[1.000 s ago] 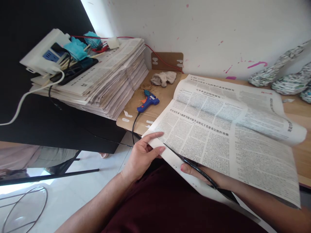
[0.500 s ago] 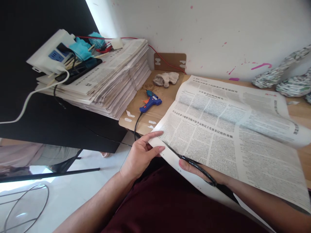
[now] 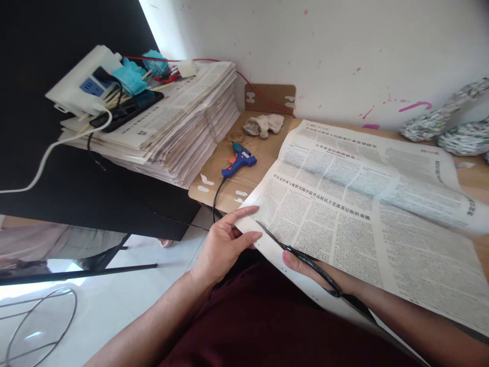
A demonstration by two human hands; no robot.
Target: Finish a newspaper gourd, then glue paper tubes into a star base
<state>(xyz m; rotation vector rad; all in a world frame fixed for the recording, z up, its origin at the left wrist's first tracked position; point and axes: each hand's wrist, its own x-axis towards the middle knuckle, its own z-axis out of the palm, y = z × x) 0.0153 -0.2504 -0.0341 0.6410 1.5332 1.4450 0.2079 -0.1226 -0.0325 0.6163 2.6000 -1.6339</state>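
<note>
A large sheet of newspaper (image 3: 336,209) lies over the front edge of the wooden table, its right side curling up. My left hand (image 3: 227,239) pinches the sheet's near left corner between thumb and fingers. Black-handled scissors (image 3: 313,267) lie along the near margin, their blades running into the paper toward my left hand. Gripping the scissors' handles is my right hand (image 3: 305,270), partly hidden beneath the sheet; only the thumb and part of the hand show. A pale strip of margin (image 3: 284,265) hangs on the near side of the blades.
A blue glue gun (image 3: 239,160) and a crumpled cloth (image 3: 263,125) rest on cardboard (image 3: 214,168). Left of it stands a tall newspaper stack (image 3: 191,122) bearing a power strip (image 3: 86,81) and a phone (image 3: 128,109). Woven paper pieces (image 3: 462,135) sit at the right back.
The view has shifted slightly, so everything sits a little farther right. Both hands, the scissors and the newspaper otherwise look almost the same.
</note>
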